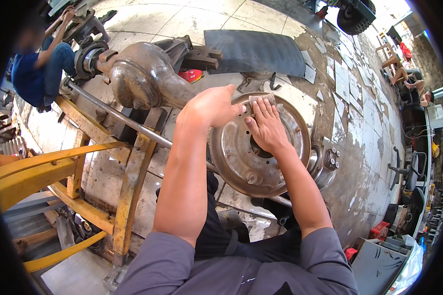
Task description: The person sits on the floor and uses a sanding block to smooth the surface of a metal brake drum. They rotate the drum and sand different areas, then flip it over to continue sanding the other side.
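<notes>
Just right of frame centre, my right hand (269, 129) lies flat over a brown pad (262, 97) on the round plate (231, 160); my left hand's (212, 105) hold I can't tell.

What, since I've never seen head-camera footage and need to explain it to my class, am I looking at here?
There is no machine arm here: these are a person's bare hands. The one picture comes from a wide fisheye camera on that person's head, looking down, so edges bend and the corners go black.

The right hand lies flat, its fingers over a small brownish piece at the upper part of a round metal disc. The left hand is at the disc's left side; its grip is hard to make out.

Around them are a bulky metal housing, a yellow frame and a dark curved sheet on the tiled floor. Another person is at the upper left.
</notes>
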`<state>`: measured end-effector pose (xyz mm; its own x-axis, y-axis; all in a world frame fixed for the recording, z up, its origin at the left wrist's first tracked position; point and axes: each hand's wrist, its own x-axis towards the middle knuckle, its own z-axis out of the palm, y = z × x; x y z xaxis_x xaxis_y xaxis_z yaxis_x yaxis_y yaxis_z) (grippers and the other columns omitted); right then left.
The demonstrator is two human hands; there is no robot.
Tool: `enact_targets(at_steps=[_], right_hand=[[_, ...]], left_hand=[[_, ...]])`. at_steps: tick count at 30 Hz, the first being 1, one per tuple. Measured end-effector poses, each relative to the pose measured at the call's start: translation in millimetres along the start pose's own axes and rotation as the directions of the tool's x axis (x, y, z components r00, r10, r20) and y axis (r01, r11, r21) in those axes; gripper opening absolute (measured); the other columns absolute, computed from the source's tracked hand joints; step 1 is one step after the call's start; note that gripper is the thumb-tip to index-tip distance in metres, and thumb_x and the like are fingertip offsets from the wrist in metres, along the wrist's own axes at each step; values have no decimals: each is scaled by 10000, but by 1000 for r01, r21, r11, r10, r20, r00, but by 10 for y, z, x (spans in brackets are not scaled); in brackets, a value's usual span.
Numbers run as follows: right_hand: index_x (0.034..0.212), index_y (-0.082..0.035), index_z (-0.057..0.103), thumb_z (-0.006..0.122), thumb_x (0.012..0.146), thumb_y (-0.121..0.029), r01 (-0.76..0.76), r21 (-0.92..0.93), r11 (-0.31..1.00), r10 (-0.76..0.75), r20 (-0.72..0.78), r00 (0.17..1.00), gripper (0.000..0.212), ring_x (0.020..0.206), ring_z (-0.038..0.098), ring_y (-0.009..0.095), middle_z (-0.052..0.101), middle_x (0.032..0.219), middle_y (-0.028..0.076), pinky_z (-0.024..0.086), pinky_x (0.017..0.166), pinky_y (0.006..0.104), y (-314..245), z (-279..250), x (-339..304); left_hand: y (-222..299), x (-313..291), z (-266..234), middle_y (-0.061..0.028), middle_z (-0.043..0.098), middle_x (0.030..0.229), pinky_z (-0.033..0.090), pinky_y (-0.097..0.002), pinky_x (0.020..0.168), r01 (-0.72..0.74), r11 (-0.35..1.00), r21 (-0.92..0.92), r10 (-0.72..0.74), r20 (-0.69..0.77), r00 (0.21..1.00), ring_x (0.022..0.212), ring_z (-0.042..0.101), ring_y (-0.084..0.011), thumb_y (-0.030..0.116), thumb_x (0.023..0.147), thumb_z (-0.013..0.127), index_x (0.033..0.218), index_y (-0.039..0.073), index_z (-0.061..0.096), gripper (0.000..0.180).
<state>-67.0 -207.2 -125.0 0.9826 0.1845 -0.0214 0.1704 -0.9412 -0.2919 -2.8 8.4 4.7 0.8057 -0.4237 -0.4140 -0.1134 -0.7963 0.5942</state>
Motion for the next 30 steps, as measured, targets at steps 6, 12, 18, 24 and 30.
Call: enact_targets(at_steps=[6,12,18,24,30], right_hand=[[1523,9,394,276,1056,-582,-6,44,999,5,32,999,762,1525,244,337,337,1610,201,163,1253,452,-37,-49,-90],[1481,16,459,277,1065,-549,-30,125,992,29,10,1000,725,1507,286,345,385,1583,205,184,1245,466,-58,-52,154],[1488,3,455,267,1064,-560,-36,136,990,31,37,999,729,1515,277,319,375,1592,193,175,1247,465,-60,-110,-25],[1508,-2,429,252,1057,-586,-40,90,995,34,66,997,759,1524,259,312,351,1609,185,168,1252,446,-84,-61,83],[1515,-6,420,246,1057,-595,-74,87,993,66,99,993,766,1527,254,305,341,1614,182,167,1253,442,-85,-152,-25]], left_hand=[[4,-10,-7,-238,499,1487,402,-365,1137,3,1000,-29,-2,17,1000,1378,502,-318,378,940,664,1513,-21,401,747],[-44,33,27,-244,487,1497,395,-368,1144,-16,999,-31,16,1,1000,1388,491,-326,393,942,666,1515,-27,393,761],[-60,-6,-19,-253,491,1491,402,-368,1138,15,999,-41,-15,2,1000,1388,493,-327,396,943,668,1515,-31,392,765],[-74,1,11,-261,489,1490,396,-365,1141,-9,998,-65,9,-4,1000,1390,490,-332,385,941,674,1513,-35,393,763],[-59,-27,-2,-254,478,1502,388,-366,1149,11,999,-42,-12,-36,999,1394,485,-332,399,934,681,1510,-34,399,774]])
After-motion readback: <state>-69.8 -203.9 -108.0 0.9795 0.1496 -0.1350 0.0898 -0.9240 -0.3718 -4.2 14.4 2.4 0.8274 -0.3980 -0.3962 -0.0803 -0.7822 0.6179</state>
